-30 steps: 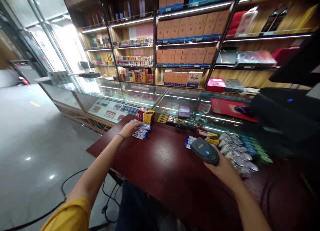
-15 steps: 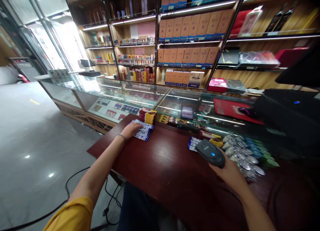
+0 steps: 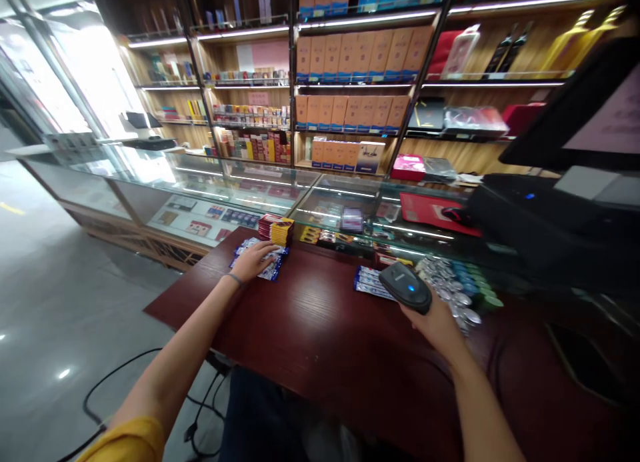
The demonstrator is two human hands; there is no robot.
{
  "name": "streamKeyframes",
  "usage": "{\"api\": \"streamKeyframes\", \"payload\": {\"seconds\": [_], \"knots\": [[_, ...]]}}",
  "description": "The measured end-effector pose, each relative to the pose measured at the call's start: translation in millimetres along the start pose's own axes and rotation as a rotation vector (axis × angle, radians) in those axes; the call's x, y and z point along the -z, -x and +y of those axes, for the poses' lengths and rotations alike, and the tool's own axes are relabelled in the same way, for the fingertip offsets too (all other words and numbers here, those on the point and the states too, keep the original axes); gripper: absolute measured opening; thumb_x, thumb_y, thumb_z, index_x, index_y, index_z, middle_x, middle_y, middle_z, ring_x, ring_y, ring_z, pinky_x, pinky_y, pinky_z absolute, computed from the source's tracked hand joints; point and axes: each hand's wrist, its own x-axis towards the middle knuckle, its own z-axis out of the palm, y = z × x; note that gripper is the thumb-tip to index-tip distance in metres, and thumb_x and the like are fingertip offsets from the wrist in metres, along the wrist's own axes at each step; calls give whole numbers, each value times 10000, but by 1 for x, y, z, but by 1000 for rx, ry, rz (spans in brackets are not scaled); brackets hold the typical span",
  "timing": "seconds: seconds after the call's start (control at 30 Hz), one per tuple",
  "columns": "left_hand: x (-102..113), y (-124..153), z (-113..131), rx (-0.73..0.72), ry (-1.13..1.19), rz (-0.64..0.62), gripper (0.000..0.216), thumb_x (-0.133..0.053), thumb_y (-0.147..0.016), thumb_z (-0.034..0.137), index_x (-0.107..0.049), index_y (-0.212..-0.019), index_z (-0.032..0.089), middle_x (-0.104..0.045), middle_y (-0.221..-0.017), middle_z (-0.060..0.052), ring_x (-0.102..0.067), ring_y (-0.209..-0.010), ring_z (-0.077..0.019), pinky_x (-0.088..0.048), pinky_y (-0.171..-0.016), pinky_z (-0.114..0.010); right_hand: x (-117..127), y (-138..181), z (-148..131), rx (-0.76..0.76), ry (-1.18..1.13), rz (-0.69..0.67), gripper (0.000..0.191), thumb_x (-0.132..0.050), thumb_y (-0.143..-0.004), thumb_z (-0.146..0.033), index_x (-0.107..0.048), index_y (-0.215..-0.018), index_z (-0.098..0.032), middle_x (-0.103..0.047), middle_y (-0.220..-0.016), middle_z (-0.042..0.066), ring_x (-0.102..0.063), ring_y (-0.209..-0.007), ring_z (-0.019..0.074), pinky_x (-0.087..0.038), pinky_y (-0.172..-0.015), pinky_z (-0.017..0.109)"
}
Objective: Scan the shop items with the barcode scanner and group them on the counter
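Note:
My left hand (image 3: pixel 254 259) rests on blue-and-white wrapped packets (image 3: pixel 271 271) at the left of the dark red table. Its fingers are stretched out over them, and they partly hide what lies below. Just behind stands a stack of red-and-yellow packets (image 3: pixel 277 231). My right hand (image 3: pixel 436 321) is wrapped round the handle of a black barcode scanner (image 3: pixel 405 287) with a lit blue light. The scanner's head overlaps the edge of a second group of blue-and-white packets (image 3: pixel 369 281). Close by on the right are rows of small silver-topped items (image 3: pixel 447 285), with blue and green ones (image 3: pixel 484 290) beside them.
A glass display counter (image 3: pixel 225 175) runs behind the table (image 3: pixel 305 322). On its right lie a red mat (image 3: pixel 430 212) and a mouse, near a black monitor (image 3: pixel 560 115). A phone-like dark slab (image 3: pixel 585 359) lies at right. Cables (image 3: pixel 200 409) hang at the lower left.
The view has turned to the right, so things appear further left. My left hand has shifted over the packets, its fingers now reaching further right. The scanner stays in my right hand.

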Motion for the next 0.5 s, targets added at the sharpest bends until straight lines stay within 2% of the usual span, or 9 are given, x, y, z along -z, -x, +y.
{"api": "streamKeyframes", "payload": {"seconds": [0.1, 0.17, 0.33, 0.5], "knots": [[-20, -17, 35, -44, 52, 73, 376, -526, -971, 362, -640, -1308, 242, -610, -1358, -106, -556, -1271, -258, -429, -1119, -446, 10, 0, -6, -78, -21, 45, 545, -657, -785, -415, -570, -1273, -189, -739, -792, 36, -663, -562, 213, -517, -535, 319], [-37, -30, 61, -67, 104, 104, 378, -520, -977, 351, -630, -1322, 242, -595, -1372, -107, -553, -1274, -253, -430, -1122, -439, 17, 0, -8, -100, -64, 56, 547, -657, -788, -435, -565, -1273, -200, -723, -722, 12, -594, -458, 184, -481, -470, 305], [-91, -63, 127, -135, 243, 96, 383, -510, -980, 296, -615, -1342, 233, -588, -1367, -113, -529, -1293, -246, -407, -1149, -438, 30, 0, -7, -141, -147, 109, 541, -689, -771, -453, -583, -1232, -191, -702, -685, -2, -557, -409, 178, -479, -462, 319], [-141, -91, 184, -221, 341, -10, 375, -530, -965, 277, -629, -1326, 247, -597, -1342, -118, -533, -1278, -259, -424, -1130, -448, 45, 2, -2, -162, -237, 157, 506, -701, -781, -445, -586, -1205, -195, -683, -672, -5, -529, -412, 158, -466, -447, 300]]}}
